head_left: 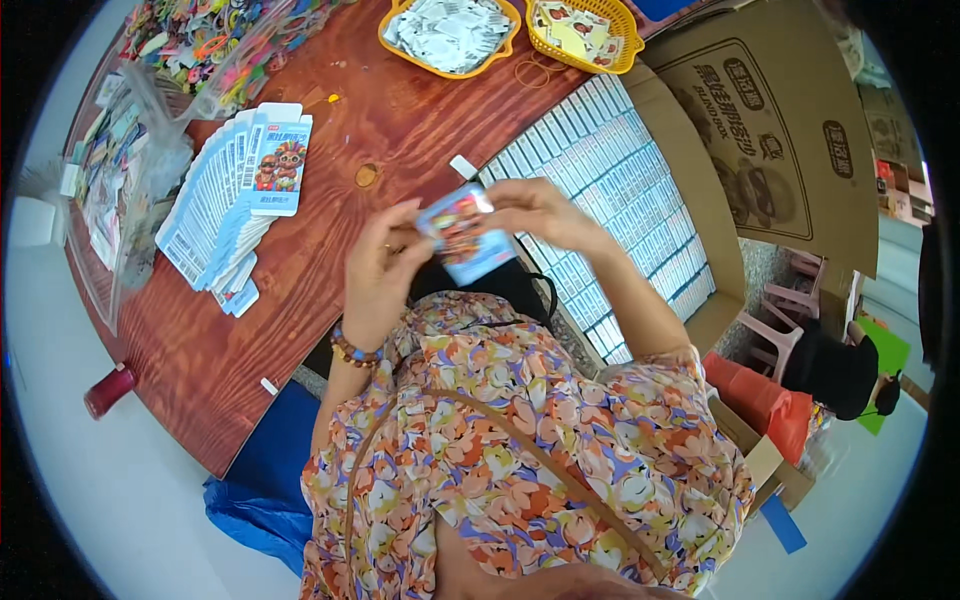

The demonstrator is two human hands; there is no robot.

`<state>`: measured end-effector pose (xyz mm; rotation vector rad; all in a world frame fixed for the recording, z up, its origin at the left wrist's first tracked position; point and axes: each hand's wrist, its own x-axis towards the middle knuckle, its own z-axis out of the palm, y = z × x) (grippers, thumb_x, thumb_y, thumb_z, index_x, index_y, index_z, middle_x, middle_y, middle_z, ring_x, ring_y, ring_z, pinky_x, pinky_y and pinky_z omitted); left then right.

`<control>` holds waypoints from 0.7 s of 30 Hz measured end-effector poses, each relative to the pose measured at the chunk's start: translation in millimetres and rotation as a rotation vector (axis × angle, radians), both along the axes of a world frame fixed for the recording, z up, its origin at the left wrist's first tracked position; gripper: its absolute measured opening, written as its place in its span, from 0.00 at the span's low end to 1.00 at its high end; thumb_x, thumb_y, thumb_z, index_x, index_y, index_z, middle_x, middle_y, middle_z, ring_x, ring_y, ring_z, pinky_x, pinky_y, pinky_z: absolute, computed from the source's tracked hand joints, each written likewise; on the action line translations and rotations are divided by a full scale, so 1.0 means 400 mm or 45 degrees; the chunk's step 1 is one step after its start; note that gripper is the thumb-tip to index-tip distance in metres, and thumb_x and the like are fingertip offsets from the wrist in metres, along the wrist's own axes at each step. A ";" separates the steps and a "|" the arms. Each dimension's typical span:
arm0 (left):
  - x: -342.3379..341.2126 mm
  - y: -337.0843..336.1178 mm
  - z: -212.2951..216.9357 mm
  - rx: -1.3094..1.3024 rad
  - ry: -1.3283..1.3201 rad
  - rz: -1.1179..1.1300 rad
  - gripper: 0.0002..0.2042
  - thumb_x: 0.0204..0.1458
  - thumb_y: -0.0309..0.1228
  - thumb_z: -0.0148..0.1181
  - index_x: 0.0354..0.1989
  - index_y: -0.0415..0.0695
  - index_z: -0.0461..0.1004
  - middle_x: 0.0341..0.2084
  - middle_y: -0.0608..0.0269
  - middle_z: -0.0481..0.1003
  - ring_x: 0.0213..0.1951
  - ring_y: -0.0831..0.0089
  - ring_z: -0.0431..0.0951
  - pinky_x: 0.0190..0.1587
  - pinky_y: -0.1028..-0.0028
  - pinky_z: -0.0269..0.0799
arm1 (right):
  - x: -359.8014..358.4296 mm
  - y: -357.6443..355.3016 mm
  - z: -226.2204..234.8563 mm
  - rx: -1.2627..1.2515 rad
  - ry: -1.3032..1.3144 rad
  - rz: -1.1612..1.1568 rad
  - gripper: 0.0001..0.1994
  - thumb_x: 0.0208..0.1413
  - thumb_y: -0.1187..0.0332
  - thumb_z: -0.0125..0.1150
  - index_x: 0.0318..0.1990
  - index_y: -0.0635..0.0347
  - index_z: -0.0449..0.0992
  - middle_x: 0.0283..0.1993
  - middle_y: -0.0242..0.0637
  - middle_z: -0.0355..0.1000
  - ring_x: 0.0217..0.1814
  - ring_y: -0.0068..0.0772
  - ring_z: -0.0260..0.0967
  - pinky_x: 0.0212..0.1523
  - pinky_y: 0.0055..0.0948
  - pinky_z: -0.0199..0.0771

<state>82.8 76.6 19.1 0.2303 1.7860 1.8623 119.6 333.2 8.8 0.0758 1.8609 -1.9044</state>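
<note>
Between my two hands, in front of my chest, is a small light-blue card box [463, 235] with a printed cartoon picture, slightly smeared by motion. My left hand [380, 268] pinches its left side, and a beaded bracelet circles that wrist. With its fingers on the upper right edge, my right hand [545, 213] grips the same box. To the left on the red-brown wooden table [330, 215] lies a fanned stack of matching flat light-blue cartons [225, 200]. At my right stands a large open cardboard box [690, 150] holding tight rows of small blue-and-white boxes [610, 190].
Two yellow baskets, one with silvery packets [450, 35] and one with pale packets [580, 32], stand at the far edge. Clear plastic bags [140, 190] and a heap of colourful small pieces [215, 45] lie far left. A dark red bottle [110, 390] sits by the table's left edge.
</note>
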 end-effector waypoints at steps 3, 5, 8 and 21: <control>0.019 0.008 0.011 -0.177 0.088 -0.017 0.26 0.53 0.21 0.63 0.62 0.40 0.65 0.48 0.55 0.74 0.47 0.70 0.78 0.48 0.73 0.76 | 0.012 0.237 -0.030 0.363 -0.067 -0.193 0.15 0.60 0.63 0.59 0.48 0.64 0.79 0.38 0.36 0.79 0.37 0.26 0.76 0.38 0.25 0.76; 0.020 -0.010 0.001 -0.234 0.086 -0.080 0.25 0.54 0.21 0.62 0.62 0.40 0.66 0.49 0.55 0.75 0.47 0.69 0.78 0.48 0.72 0.77 | 0.048 0.452 -0.122 0.738 -0.049 -0.624 0.19 0.59 0.57 0.59 0.46 0.64 0.80 0.35 0.41 0.79 0.33 0.34 0.78 0.35 0.32 0.78; 0.020 -0.039 0.001 -0.323 -0.008 -0.003 0.22 0.56 0.22 0.60 0.61 0.39 0.68 0.49 0.55 0.75 0.46 0.70 0.79 0.47 0.73 0.76 | 0.007 0.655 -0.188 1.913 -0.093 -0.623 0.21 0.59 0.52 0.57 0.45 0.63 0.80 0.40 0.49 0.79 0.39 0.50 0.79 0.40 0.42 0.79; 0.077 -0.088 0.026 -0.562 0.063 0.193 0.20 0.56 0.20 0.59 0.59 0.39 0.70 0.48 0.53 0.75 0.47 0.69 0.79 0.48 0.72 0.75 | -0.302 0.776 -0.494 1.971 -0.235 -0.465 0.22 0.61 0.49 0.51 0.47 0.58 0.80 0.50 0.53 0.77 0.54 0.56 0.74 0.53 0.46 0.74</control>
